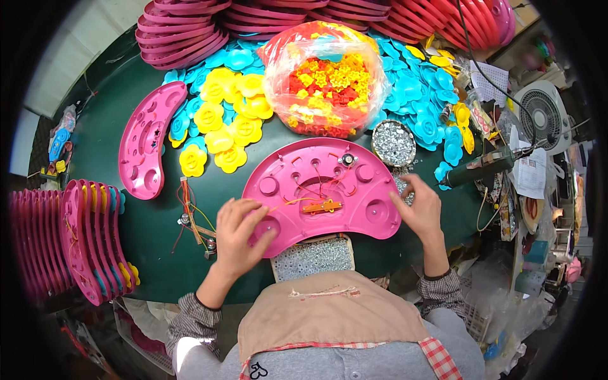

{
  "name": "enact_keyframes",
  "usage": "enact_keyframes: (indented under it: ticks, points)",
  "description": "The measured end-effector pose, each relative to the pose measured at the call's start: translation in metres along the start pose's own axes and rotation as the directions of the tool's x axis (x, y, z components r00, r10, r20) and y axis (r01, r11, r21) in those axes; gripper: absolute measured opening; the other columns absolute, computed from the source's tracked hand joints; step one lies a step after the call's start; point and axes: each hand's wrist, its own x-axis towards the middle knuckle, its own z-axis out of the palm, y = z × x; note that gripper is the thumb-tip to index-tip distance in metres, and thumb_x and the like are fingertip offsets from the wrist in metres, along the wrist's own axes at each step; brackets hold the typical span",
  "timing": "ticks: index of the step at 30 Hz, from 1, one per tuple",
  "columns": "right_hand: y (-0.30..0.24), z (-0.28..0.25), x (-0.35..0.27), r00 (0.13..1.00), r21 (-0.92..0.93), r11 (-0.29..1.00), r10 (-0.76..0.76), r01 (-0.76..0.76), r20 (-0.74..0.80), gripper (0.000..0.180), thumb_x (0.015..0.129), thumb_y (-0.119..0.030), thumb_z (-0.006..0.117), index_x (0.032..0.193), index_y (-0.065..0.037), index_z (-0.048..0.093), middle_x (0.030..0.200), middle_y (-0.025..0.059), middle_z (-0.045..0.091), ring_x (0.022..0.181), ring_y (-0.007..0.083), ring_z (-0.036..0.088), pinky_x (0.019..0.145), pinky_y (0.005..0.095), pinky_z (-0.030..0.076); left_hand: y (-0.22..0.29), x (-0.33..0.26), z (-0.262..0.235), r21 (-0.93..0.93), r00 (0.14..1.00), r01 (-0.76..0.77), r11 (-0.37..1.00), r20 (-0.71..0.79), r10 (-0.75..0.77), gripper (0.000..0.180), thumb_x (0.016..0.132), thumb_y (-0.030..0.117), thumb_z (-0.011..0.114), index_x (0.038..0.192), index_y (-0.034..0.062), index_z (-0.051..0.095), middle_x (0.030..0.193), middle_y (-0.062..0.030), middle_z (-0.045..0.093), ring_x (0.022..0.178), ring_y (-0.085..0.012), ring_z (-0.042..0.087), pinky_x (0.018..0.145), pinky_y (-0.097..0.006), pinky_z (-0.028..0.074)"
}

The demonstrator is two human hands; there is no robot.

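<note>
A pink curved plastic shell [294, 223] lies open side up in front of me. An orange circuit board [322, 207] with red and yellow wires sits in its middle, and a small round metal part [347, 159] near its far edge. My left hand [239, 229] rests over the shell's left end, thumb and fingers apart. At the right end is my right hand [419, 208], its thumb by the shell's rim. Its bent fingers are spread from the thumb, near loose small metal pieces [403, 179], and I see nothing held in them.
A tray of small metal pieces [313, 258] and a round tub [393, 144] flank the shell. Beyond lie yellow flower pieces [231, 158], blue ones [424, 123], a bag of stars [332, 82] and stacked shells [180, 35]. Right: a power screwdriver [481, 167]. Left: wired parts [189, 209].
</note>
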Motion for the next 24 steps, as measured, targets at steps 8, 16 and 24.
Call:
enact_keyframes:
  ticks: [8, 16, 24]
  points:
    - [0.01, 0.0, 0.001, 0.973, 0.711, 0.667, 0.196, -0.222, 0.12, 0.013, 0.101, -0.006, 0.071, 0.108, 0.005, 0.071, 0.084, -0.002, 0.067, 0.073, 0.0017, 0.056, 0.063, 0.0204, 0.043, -0.017, -0.032, 0.013, 0.129, 0.99, -0.106, 0.986, -0.081, 0.117, 0.042, 0.08, 0.013, 0.082, 0.121, 0.0088, 0.077, 0.128, -0.0066, 0.076, 0.131, -0.0291, 0.067, 0.118, -0.054, 0.044]
    - [0.003, 0.011, 0.018, 0.992, 0.867, 0.498, 0.126, -0.034, -0.033, 0.017, 0.108, -0.011, 0.06, 0.118, 0.001, 0.066, 0.081, 0.0045, 0.065, 0.056, 0.0061, 0.053, 0.052, 0.0204, 0.04, -0.045, -0.042, -0.125, 0.59, 0.82, 0.193, 0.784, -0.536, 0.202, 0.032, 0.09, 0.006, 0.073, 0.121, 0.0105, 0.08, 0.126, -0.0083, 0.078, 0.126, -0.0328, 0.07, 0.11, -0.047, 0.047]
    - [-0.013, 0.048, 0.03, 0.997, 0.841, 0.54, -0.028, -0.041, 0.066, 0.013, 0.107, -0.011, 0.063, 0.111, 0.001, 0.068, 0.074, 0.0043, 0.063, 0.057, 0.0065, 0.053, 0.052, 0.0206, 0.041, -0.112, -0.207, -0.315, 0.699, 0.681, 0.689, 0.191, -0.715, 0.157, 0.044, 0.085, 0.004, 0.078, 0.129, 0.0081, 0.076, 0.132, -0.004, 0.075, 0.127, -0.029, 0.062, 0.11, -0.043, 0.045]
